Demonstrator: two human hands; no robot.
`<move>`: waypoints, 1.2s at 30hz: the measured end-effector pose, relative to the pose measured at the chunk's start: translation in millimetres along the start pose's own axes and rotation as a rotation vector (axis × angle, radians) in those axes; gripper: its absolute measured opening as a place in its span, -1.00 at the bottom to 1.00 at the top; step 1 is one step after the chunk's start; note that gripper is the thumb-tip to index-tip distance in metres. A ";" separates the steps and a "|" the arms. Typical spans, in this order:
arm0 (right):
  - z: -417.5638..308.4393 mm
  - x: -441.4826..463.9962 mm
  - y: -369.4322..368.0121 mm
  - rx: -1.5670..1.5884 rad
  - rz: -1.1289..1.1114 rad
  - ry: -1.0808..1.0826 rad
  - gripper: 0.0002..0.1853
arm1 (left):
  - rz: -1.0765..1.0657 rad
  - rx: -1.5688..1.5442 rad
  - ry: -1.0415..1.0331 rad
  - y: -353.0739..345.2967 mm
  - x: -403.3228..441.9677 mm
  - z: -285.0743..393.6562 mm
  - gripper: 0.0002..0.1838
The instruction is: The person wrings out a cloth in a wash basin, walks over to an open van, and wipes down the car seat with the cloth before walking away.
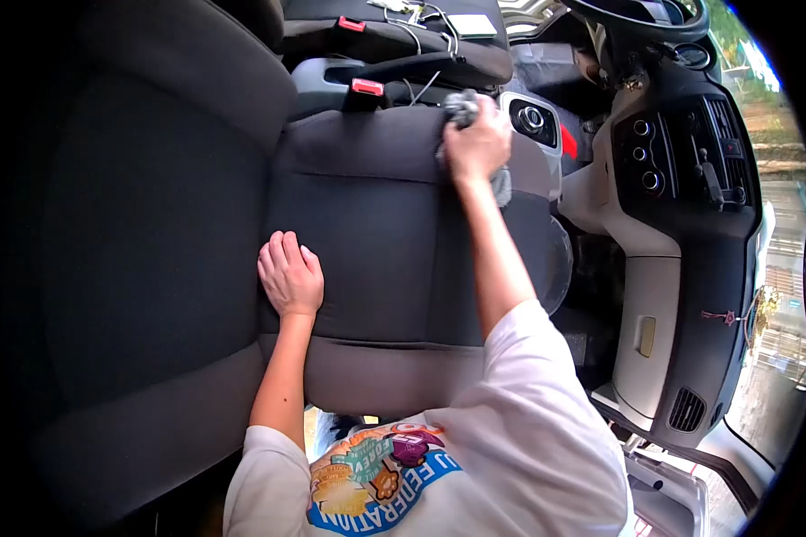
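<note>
A grey cloth (502, 188) is bunched under and around my right hand (479, 143), whose fingers are bent over it at the far side of the dark seat cushion (367, 255), close to the round control knob. Part of the cloth sticks out above the fingers and part below. My left hand (291, 276) lies flat on the cushion near the crease with the backrest (152, 224), fingers extended, holding nothing.
Red seat-belt buckles (367, 87) and a handbrake lever (412, 66) stand beyond the cushion. Cables (418, 20) and a white object (472, 26) lie on the other seat. The dashboard (712, 259) and steering wheel (658, 29) are at the right.
</note>
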State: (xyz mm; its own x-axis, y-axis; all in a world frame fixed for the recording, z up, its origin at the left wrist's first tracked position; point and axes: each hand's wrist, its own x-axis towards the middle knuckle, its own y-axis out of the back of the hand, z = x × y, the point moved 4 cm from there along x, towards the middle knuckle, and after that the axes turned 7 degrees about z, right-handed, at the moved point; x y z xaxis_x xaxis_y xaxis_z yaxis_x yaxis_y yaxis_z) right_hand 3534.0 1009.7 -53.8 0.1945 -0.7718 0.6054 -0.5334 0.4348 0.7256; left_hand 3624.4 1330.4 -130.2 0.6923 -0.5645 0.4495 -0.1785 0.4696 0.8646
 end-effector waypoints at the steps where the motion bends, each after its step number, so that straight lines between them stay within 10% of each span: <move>1: -19.3 -12.4 4.0 0.086 -0.010 0.054 -0.49 | 0.009 -0.004 0.014 0.1 0.1 0.3 -0.70; 8: 17.1 -42.7 20.5 0.217 -0.178 0.749 -0.38 | 0.009 -0.010 0.003 0.6 -3.9 2.8 -0.72; 13: 122.8 29.7 42.6 -0.087 -0.351 0.043 -0.52 | 0.011 -0.011 0.020 0.3 -3.1 2.9 -0.73; 16: 107.0 25.3 7.4 0.382 -0.306 -0.363 -0.46 | 0.008 0.012 0.014 -1.8 -3.1 2.1 -0.72; 21: -32.9 -23.8 -3.7 0.420 -0.298 -0.224 -0.40 | 0.033 0.014 -0.002 -2.9 -3.7 2.5 -0.72; 25: 31.1 -11.1 22.2 0.278 -0.374 0.116 -0.31 | 0.006 -0.007 0.009 -0.9 -2.8 4.3 -0.72; 31: 134.3 37.0 32.4 0.129 -0.428 -0.404 -0.44 | 0.014 0.006 0.009 -1.4 -3.2 3.5 -0.72; 34: 86.9 9.5 0.3 0.955 -0.620 -0.822 -0.60 | 0.016 0.017 0.002 -2.0 -5.2 2.2 -0.72; 36: 5.6 -16.3 -12.2 0.733 -0.607 -0.508 -0.53 | 0.002 0.019 0.008 -2.1 -3.8 2.0 -0.72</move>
State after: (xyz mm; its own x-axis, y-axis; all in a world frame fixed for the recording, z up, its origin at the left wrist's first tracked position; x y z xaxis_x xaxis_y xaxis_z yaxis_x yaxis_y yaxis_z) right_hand 3532.7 1014.4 -74.3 0.3182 -0.9405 -0.1187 -0.8588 -0.3391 0.3840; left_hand 3620.7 1330.2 -133.3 0.6977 -0.5580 0.4492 -0.1929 0.4575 0.8680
